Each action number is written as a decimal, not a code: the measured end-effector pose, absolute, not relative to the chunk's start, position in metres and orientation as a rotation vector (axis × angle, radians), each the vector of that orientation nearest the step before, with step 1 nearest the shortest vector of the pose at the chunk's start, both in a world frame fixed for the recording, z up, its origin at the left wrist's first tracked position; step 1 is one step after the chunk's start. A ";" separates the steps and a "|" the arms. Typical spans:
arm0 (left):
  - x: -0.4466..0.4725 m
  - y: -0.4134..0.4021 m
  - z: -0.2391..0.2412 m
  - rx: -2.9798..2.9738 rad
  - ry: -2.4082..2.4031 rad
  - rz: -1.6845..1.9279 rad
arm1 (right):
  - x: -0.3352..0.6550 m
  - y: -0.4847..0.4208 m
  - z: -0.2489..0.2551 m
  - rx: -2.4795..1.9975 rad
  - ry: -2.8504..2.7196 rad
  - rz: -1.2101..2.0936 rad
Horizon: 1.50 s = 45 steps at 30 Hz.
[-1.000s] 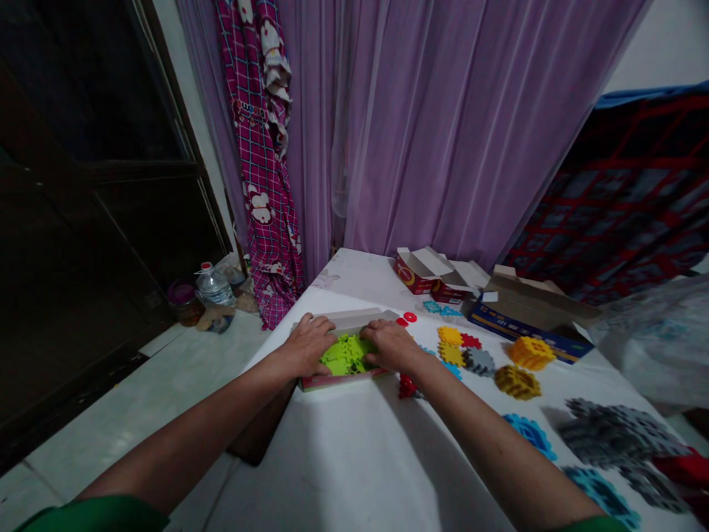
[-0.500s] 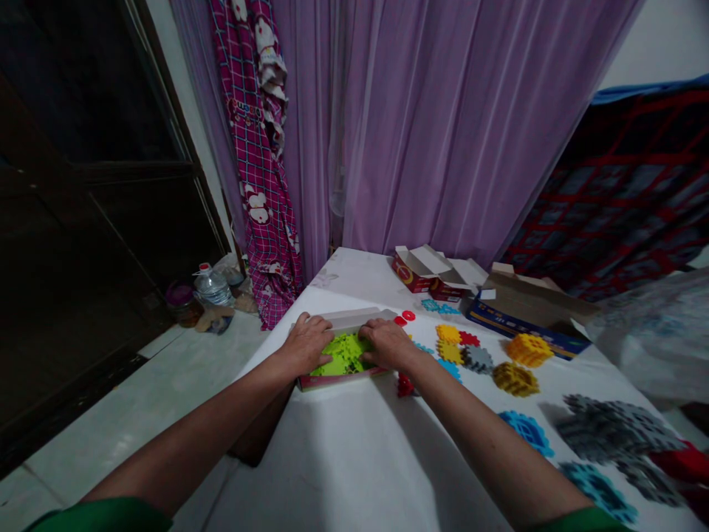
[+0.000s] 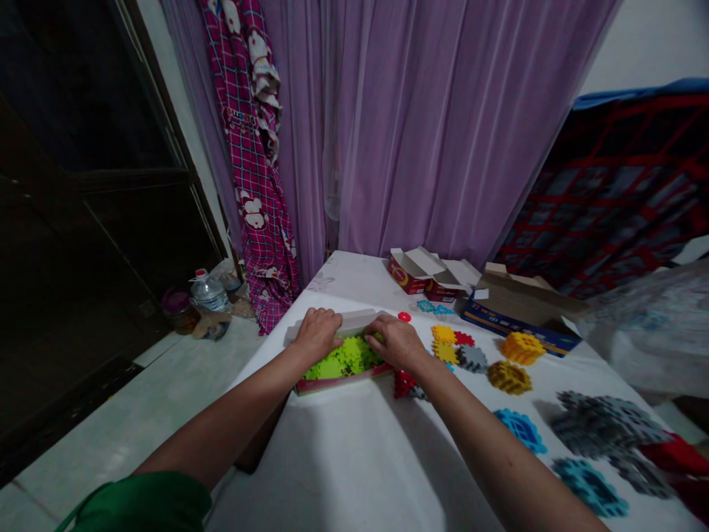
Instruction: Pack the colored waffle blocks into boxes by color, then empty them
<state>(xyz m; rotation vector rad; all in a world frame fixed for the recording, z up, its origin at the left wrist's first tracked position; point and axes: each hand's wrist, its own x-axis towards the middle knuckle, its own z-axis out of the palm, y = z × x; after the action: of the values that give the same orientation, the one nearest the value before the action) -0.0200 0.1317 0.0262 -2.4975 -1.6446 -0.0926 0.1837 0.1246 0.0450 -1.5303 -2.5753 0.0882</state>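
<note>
Box [image 3: 332, 380] of green pieces [image 3: 340, 360] flat on counter [image 3: 354, 451], under both hands. Left hand [image 3: 318, 332] and right hand [image 3: 396, 341] curled over far flap [image 3: 354, 322], fingers pressed down on it. Just right of right grip: red piece [image 3: 403, 383], yellow piece [image 3: 443, 334], grey piece [image 3: 472, 358].

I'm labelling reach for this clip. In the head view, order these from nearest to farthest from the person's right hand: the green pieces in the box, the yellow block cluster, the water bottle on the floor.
From the right hand:
1. Green pieces, in the box, touching the hand on its left.
2. Yellow block cluster, on the table to the right.
3. Water bottle, on the floor far left.
</note>
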 end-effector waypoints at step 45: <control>0.001 0.138 0.022 -2.420 -1.697 0.123 | 0.162 0.115 0.029 -1.399 -2.827 0.012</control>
<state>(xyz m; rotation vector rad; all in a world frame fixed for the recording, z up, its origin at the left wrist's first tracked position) 0.0012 0.1380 0.0222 -2.4204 -1.6975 0.1228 0.1621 0.1154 0.0286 -1.3994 -2.8272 0.0124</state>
